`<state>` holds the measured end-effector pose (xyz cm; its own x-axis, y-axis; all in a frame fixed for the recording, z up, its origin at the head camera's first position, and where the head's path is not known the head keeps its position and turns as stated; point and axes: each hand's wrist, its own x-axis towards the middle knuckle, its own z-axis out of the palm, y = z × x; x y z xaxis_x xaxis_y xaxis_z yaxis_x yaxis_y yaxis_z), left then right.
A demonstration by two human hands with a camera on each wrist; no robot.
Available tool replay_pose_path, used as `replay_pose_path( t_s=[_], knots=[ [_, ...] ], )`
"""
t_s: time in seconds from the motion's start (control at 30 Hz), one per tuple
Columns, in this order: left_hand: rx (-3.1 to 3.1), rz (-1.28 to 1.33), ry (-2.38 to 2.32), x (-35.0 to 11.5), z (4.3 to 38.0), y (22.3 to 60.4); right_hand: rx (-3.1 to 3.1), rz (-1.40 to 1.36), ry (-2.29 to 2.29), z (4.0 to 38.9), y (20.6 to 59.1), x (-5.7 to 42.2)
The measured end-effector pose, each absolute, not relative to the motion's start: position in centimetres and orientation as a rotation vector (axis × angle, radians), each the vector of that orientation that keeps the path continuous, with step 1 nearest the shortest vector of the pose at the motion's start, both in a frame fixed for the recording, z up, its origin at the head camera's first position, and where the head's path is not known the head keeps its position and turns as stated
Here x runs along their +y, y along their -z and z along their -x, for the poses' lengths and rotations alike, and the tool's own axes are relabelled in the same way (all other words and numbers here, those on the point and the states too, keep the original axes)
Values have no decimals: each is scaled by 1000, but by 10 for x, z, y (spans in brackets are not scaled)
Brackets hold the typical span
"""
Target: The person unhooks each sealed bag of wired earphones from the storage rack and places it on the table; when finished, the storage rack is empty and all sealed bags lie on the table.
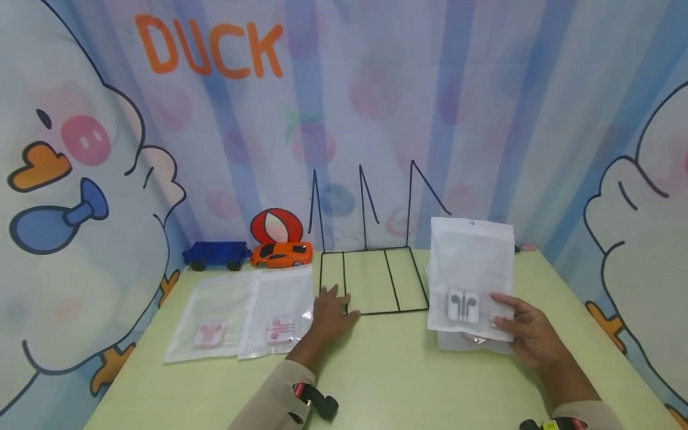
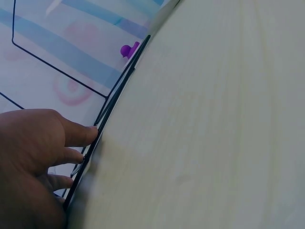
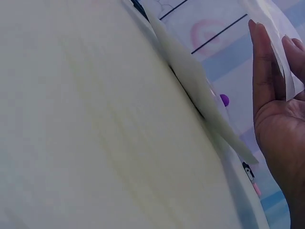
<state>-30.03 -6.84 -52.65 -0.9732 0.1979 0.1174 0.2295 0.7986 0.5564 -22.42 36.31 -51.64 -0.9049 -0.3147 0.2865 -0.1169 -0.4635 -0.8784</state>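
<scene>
My right hand [image 1: 537, 337] pinches the lower right edge of a white zip pouch [image 1: 472, 254] and holds it up. Through the pouch's clear front shows a square case with grey earphones [image 1: 463, 306]. Behind and below it is another pouch [image 1: 451, 342], mostly hidden, apparently lying on the table. My left hand [image 1: 329, 316], fingers spread, touches the left front corner of a black wire display rack [image 1: 395, 311] with three upright hooks. In the left wrist view its fingertips meet the rack's wire [image 2: 114, 95]. The right wrist view shows the held pouch [image 3: 281, 52] between thumb and fingers.
Left of the rack lie two white pouches [image 1: 223, 298] [image 1: 285, 286] with pink earphone cases. Behind them stand a blue toy wagon [image 1: 217, 254] and an orange toy car [image 1: 282, 255]. A printed curtain [image 1: 376, 119] closes off the back of the pale table [image 1: 376, 370].
</scene>
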Motion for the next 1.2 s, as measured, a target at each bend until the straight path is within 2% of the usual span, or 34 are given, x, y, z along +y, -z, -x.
replay_pose_path(
  t_s=[0.67, 0.93, 1.2],
  knots=[
    [-2943, 320, 927, -66, 297, 523, 1541, 508, 2565, 210, 520, 437],
    [-2939, 326, 916, -68, 296, 520, 1466, 556, 2554, 207, 519, 457],
    [-2939, 330, 945, -67, 296, 522, 1573, 429, 2473, 197, 523, 487]
  ],
)
